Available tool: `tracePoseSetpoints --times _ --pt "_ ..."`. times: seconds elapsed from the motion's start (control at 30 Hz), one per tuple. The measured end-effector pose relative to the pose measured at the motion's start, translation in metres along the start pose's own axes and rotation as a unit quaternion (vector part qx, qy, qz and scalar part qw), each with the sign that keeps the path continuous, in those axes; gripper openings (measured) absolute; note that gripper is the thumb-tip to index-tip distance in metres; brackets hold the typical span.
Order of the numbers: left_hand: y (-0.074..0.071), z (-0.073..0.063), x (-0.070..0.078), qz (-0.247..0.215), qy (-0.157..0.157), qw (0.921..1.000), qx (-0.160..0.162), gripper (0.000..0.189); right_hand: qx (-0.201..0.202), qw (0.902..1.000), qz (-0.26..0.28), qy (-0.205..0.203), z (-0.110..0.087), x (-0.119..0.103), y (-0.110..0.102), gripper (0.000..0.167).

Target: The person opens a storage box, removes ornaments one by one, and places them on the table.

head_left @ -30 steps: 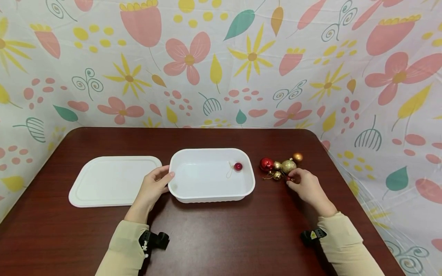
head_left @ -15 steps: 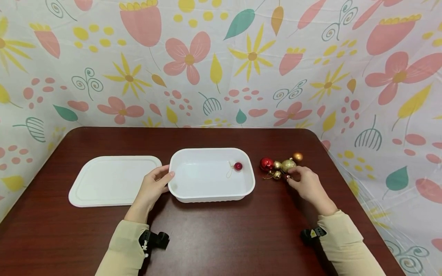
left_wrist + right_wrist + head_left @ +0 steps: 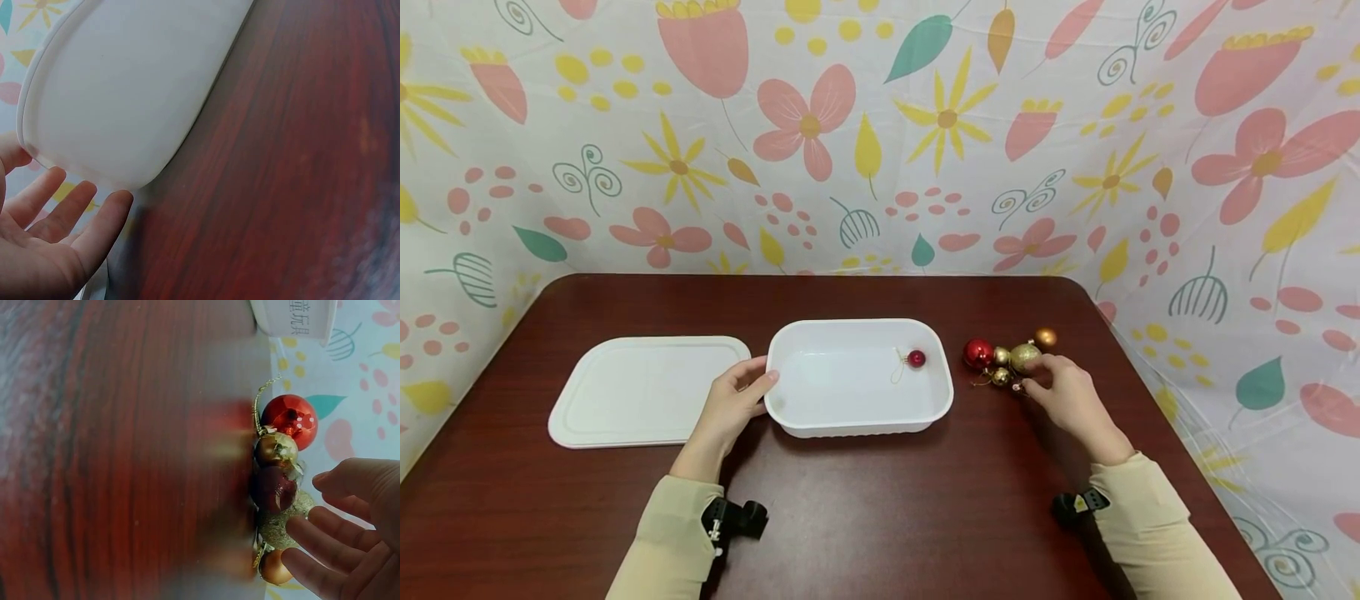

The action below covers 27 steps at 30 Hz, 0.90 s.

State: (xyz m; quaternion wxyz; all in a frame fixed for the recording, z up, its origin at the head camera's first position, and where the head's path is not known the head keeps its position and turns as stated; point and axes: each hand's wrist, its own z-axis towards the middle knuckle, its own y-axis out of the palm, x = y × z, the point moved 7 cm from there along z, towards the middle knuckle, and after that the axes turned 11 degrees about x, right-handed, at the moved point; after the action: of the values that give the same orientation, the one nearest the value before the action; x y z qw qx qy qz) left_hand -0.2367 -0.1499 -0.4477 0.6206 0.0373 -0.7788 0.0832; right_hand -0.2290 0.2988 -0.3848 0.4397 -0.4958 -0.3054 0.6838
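Observation:
My left hand (image 3: 733,404) holds the left end of a white plastic box (image 3: 861,432), thumb over the rim and fingertips against the outer wall. Inside the box lies a small red ball ornament (image 3: 916,358) with a thin gold loop. To the right, my right hand (image 3: 1071,400) hovers beside a cluster of Christmas balls, its fingers loosely spread. Nearest to it is a dark red ball (image 3: 273,487), mostly hidden by the fingers in the head view. Around that sit a shiny red ball (image 3: 978,354), a glittery gold ball (image 3: 1024,358) and smaller gold balls (image 3: 1001,377).
A white lid (image 3: 640,392) lies flat on the brown table (image 3: 880,517), left of the box. An orange-gold ball (image 3: 1046,337) sits at the cluster's far right. Flower-printed cloth (image 3: 880,167) hangs behind the table.
My right hand has shifted slightly away from me, with thumb and fingers still by the dark red ball. That ball's cap now shows left of my fingertips. My left hand stays on the box.

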Motion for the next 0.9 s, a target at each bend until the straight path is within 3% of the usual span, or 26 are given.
tracePoseSetpoints --times 0.53,0.9 --pt "0.0 0.0 0.001 -0.001 -0.001 1.0 0.001 0.047 0.045 0.998 0.025 -0.037 0.003 -0.021 -0.004 0.017" --pt "-0.001 -0.002 0.001 0.0 -0.004 1.0 0.0 0.047 0.047 0.9951 0.062 -0.061 0.01 -0.046 -0.001 0.018"
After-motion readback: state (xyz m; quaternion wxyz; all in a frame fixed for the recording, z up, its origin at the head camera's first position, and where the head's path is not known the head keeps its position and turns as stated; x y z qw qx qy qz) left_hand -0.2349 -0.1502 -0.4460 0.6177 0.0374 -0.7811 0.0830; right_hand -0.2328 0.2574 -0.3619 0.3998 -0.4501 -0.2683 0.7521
